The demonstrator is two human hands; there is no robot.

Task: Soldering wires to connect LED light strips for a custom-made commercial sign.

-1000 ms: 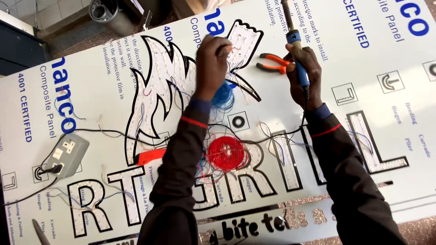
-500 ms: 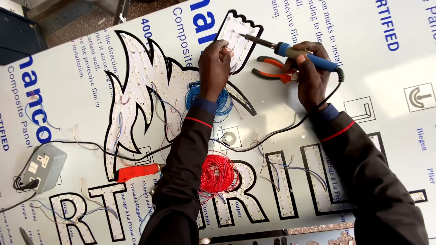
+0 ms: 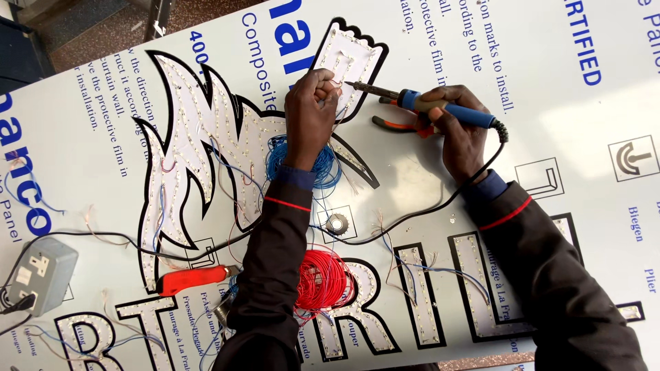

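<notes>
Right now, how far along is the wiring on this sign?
Done: the flame cutout and the letters already carry light strips. In hand: the left hand pinches a wire at the small cutout while the right hand brings the soldering iron to it. Left: loose wire ends still trail across the letters.

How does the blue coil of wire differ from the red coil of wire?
The blue coil of thin wire lies just below the left hand, near the white flame-shaped cutout; the red coil of thin wire lies lower, on a block letter. The red coil looks denser and fuller; the blue one is partly hidden by the wrist. Both are loose bundles.
</notes>
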